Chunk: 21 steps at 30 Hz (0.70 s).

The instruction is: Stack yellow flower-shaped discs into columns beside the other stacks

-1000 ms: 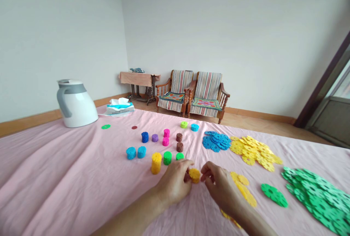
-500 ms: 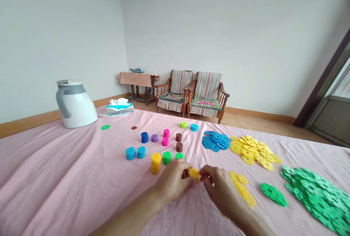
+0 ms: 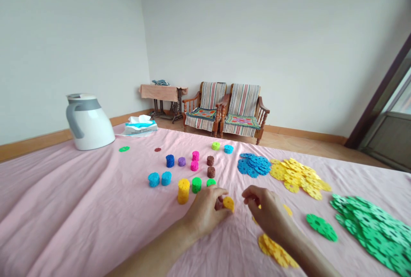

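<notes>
My left hand (image 3: 208, 208) is closed on yellow snowflake discs (image 3: 228, 204), pinched between thumb and fingers and facing right. To its right, my right hand (image 3: 268, 208) hovers with loosely curled fingers; nothing shows between them. Loose yellow discs (image 3: 276, 251) lie below and behind the right wrist, partly hidden by it. Left of my left hand stands a tall stack of yellow discs (image 3: 183, 191). Just beyond that hand are a green stack (image 3: 196, 185) and another green stack (image 3: 211, 182), the latter partly covered by the hand.
Blue (image 3: 253, 165), yellow (image 3: 297, 177) and green (image 3: 374, 230) disc piles lie to the right, with one green disc (image 3: 321, 227) apart. Several small coloured stacks stand mid-table. A white jug (image 3: 93, 125) and a tissue box (image 3: 140, 128) are at left on the pink cloth (image 3: 80, 208).
My right hand has drawn away from the yellow discs in my left hand, moving right. My left hand stays nearly in place, still gripping them.
</notes>
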{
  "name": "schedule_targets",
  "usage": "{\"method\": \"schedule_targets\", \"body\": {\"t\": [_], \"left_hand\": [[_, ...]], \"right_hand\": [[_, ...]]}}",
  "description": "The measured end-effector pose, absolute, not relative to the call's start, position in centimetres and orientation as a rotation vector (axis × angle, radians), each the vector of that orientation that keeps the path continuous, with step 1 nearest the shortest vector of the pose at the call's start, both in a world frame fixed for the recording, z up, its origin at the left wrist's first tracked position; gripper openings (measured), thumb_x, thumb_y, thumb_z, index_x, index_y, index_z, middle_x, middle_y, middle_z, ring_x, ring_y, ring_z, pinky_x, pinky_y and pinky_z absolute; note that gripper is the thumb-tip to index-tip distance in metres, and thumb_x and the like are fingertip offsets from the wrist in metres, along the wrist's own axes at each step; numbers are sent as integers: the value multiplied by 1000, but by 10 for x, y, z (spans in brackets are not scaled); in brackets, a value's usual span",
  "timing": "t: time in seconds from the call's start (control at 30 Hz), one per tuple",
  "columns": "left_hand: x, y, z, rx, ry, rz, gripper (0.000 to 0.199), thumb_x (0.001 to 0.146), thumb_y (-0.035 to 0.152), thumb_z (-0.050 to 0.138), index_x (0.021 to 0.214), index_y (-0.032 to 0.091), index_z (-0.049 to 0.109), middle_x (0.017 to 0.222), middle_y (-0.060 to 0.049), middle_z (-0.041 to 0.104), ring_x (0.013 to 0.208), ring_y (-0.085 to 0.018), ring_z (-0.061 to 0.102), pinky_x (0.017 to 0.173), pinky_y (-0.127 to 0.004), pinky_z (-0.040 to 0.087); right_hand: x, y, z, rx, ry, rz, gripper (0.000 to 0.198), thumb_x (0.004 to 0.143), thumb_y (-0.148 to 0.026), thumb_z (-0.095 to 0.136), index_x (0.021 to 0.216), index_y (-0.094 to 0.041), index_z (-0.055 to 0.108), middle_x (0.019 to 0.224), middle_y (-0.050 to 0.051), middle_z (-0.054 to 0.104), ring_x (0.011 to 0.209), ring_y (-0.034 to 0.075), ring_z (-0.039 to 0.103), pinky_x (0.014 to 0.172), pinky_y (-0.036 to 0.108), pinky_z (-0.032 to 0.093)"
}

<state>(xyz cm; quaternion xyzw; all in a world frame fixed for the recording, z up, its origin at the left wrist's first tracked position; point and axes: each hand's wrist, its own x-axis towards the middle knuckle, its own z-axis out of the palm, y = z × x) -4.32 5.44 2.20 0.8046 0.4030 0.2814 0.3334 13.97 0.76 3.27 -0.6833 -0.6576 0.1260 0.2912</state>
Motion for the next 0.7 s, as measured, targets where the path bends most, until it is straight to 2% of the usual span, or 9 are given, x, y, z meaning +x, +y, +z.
{"method": "schedule_targets", "body": {"t": [0.03,0.1,0.27,0.5,0.6,0.7], "left_hand": [[-43,54,21,2090,1051,740,41,66,17,68,106,16,67,90,-3,60,69,-14,57,66,-24,41],[-43,54,22,2118,1022,738,39,68,20,69,106,16,68,91,-3,59,70,-14,57,68,-25,42],[-42,53,25,2211,1011,717,27,72,22,66,99,18,70,77,-1,58,73,-17,55,66,-25,38],[-42,54,24,2193,1028,702,20,73,22,66,92,19,70,78,-1,60,73,-17,53,66,-25,37],[-41,54,25,2178,1039,708,20,72,22,66,91,19,70,77,-1,59,72,-17,53,66,-25,37],[-41,54,24,2163,1038,714,20,70,20,66,90,18,71,77,-1,59,71,-16,52,66,-24,37]], "right_hand": [[149,10,33,-1844,-1735,308,22,75,-13,43,79,-19,64,71,3,69,69,18,63,63,26,40],[168,14,34,-1896,-1728,282,18,74,-14,45,77,-19,62,66,2,66,64,17,60,61,25,40],[192,10,38,-2013,-1900,371,12,68,-16,52,74,-19,62,75,3,66,72,18,59,62,26,39],[179,-1,40,-2014,-2015,487,20,62,-14,60,81,-19,62,87,4,64,80,18,57,71,27,39],[180,-1,40,-1991,-1996,486,19,60,-12,60,78,-19,61,84,3,64,78,17,56,69,26,39],[179,1,42,-1891,-1962,571,10,61,-11,57,68,-18,60,72,0,61,68,14,53,61,25,36]]}}
